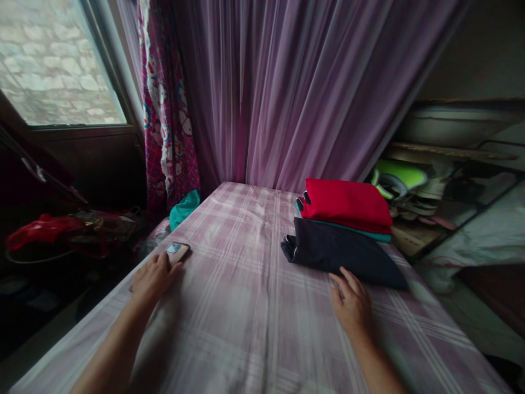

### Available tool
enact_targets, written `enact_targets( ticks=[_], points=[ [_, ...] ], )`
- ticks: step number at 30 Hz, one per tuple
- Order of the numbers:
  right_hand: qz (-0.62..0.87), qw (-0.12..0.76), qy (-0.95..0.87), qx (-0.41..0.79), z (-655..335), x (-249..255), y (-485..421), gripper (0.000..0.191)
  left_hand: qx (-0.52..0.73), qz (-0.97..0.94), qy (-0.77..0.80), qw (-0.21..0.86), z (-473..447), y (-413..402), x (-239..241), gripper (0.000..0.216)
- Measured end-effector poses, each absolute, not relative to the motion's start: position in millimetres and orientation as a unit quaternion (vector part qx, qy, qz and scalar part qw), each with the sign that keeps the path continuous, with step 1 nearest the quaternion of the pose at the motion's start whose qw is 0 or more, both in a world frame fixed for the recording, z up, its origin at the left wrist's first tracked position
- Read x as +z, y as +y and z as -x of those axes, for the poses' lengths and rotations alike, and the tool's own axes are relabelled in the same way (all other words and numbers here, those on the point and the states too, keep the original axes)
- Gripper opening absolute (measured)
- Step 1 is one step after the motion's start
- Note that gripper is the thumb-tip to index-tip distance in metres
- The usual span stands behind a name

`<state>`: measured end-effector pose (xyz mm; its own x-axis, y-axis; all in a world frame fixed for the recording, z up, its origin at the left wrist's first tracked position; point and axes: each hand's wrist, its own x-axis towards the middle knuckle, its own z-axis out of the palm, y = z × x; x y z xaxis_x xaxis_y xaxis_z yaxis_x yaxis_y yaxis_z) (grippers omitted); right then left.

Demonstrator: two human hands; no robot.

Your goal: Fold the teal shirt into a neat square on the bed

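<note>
At the left edge of the plaid-covered table, my left hand [153,278] lies over a smartphone [178,251], its fingers and thumb around the lower part. The phone rests back side up, camera block showing. My right hand [351,298] is in front of a dark navy folded garment [336,246], fingers apart and slightly bent, fingertips at its near edge. Whether they touch the fabric I cannot tell. Just behind the navy garment sits a red folded garment [348,202], with a teal folded cloth [383,237] under it.
Pinkish plaid cloth [229,295] covers the table. Purple curtains [283,98] hang along its far side, a patterned curtain [166,120] at the left. A teal bag [184,209] is by the left edge. Shelves [451,150] with shoes and a basin stand right.
</note>
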<state>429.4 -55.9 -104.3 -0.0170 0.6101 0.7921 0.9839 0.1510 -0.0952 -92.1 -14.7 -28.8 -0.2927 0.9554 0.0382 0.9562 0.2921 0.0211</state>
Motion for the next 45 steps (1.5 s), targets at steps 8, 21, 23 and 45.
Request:
enact_targets(
  ticks=[8,21,23,45],
  points=[
    [0.602,0.356,-0.668,-0.253,-432.8,-110.4,-53.4,0.032,-0.013,0.594,-0.804,-0.009,98.7,-13.8,-27.0,0.075],
    [0.615,0.354,-0.665,-0.232,-432.1,-112.4,-54.5,0.032,-0.318,0.567,-0.753,-0.097,75.0,-17.5,-8.0,0.069],
    [0.617,0.36,-0.663,-0.224,-432.1,-113.2,-54.8,0.031,-0.436,0.497,-0.694,-0.286,65.7,-15.0,-3.1,0.072],
    [0.629,0.36,-0.66,-0.198,-432.1,-113.8,-55.4,0.031,-0.481,0.267,-0.267,-0.791,22.5,-16.1,-20.1,0.071]
  ],
)
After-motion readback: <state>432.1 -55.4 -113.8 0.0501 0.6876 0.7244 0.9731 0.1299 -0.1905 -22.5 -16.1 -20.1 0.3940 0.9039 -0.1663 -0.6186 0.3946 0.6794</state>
